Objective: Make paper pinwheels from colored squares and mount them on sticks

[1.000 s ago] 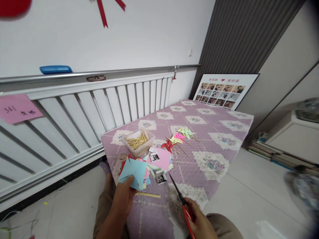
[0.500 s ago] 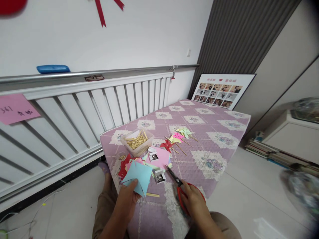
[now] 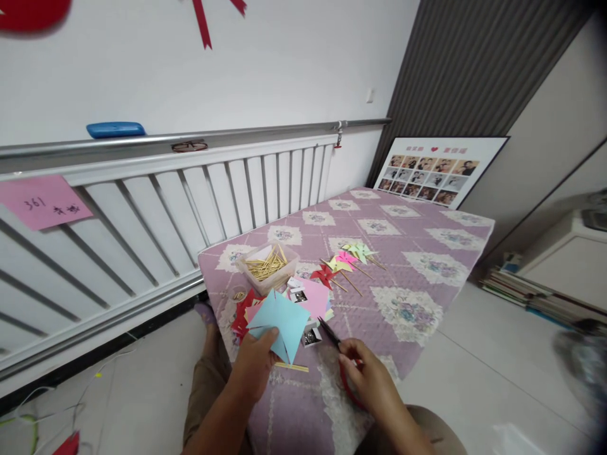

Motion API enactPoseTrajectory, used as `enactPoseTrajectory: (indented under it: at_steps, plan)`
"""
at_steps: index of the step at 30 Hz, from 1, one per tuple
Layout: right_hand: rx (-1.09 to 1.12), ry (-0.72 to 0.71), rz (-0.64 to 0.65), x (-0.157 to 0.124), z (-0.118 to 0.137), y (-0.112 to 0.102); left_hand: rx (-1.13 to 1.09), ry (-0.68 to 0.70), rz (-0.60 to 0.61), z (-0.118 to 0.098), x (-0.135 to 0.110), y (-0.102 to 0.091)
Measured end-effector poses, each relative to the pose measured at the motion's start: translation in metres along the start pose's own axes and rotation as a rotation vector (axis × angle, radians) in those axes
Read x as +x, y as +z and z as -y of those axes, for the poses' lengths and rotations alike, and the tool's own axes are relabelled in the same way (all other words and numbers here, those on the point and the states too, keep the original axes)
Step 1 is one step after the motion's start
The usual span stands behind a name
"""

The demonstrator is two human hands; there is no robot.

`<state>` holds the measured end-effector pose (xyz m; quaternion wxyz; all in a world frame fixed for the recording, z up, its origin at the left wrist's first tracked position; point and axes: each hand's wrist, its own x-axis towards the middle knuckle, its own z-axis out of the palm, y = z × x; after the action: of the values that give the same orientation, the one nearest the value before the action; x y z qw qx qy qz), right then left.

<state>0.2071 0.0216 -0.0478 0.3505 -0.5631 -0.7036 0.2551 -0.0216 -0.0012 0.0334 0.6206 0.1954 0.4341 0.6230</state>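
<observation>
Counting at least 4 pinwheels (image 3: 324, 276), 2 little white boxes (image 3: 294, 282), 1 plastic tub (image 3: 276, 282) of sticks (image 3: 268, 264) (too jumbled to count, lol), 1 pair of scissors (image 3: 330, 332), 1 blue paper square (image 3: 284, 316), 1 pair of glasses (image 3: 190, 146), 1 photo board (image 3: 484, 151).

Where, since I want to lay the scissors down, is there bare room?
Bare tablecloth lies right of the pinwheels, out to its right edge, and beyond them toward the photo board. Crowded: around the blue paper in the left hand, with paper sheets, stick box and two small white boxes.
</observation>
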Motion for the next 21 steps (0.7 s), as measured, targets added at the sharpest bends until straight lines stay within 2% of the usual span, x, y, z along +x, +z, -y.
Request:
enactPoseTrajectory:
  at_steps: [4,7,10,15,21]
  plan:
    - [0.307,-0.08,0.031,0.003,0.063,-0.002,-0.035,-0.001,0.054,-0.003,0.004,0.01]
    - [0.37,-0.186,0.014,0.004,0.09,0.001,-0.021,0.005,0.111,-0.004,0.004,0.014]
    - [0.352,-0.277,-0.022,0.004,0.099,0.005,0.013,-0.016,0.178,-0.006,0.001,0.015]
    - [0.308,-0.318,-0.055,0.005,0.099,0.011,-0.002,-0.055,0.254,-0.005,-0.003,0.012]
    - [0.298,-0.328,-0.093,0.006,0.097,0.014,-0.032,-0.064,0.211,0.001,-0.003,0.008]
